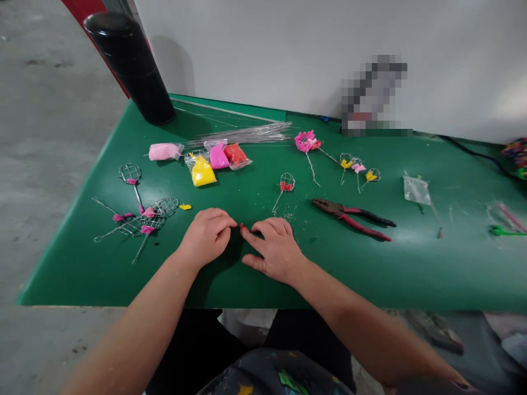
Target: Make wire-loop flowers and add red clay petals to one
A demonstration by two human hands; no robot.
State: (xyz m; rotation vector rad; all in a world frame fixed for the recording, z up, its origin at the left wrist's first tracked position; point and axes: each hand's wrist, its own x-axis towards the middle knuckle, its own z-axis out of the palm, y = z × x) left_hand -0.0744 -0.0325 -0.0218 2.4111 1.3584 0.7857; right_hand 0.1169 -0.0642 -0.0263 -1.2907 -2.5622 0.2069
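A tiny red piece of soft modelling clay (242, 225) lies on the green table between my two hands. My right hand (275, 251) rests on the table with its thumb apart from the fingers, the index fingertip at the red piece. My left hand (208, 237) is closed, fingers curled in, its index fingertip just left of that piece; nothing shows in it. Beyond my right hand lies a small wire racket (287, 181) with red clay at its neck. A small yellow clay piece (185, 207) sits beyond my left hand.
Pink-trimmed wire rackets (160, 211) are piled at left. Behind are bags of clay (203, 171) and a bundle of thin wires (247, 133). Red-handled pliers (349, 216) lie right, below yellow-and-pink wire pieces (346, 163). A black cylinder (134, 66) stands at the back left corner.
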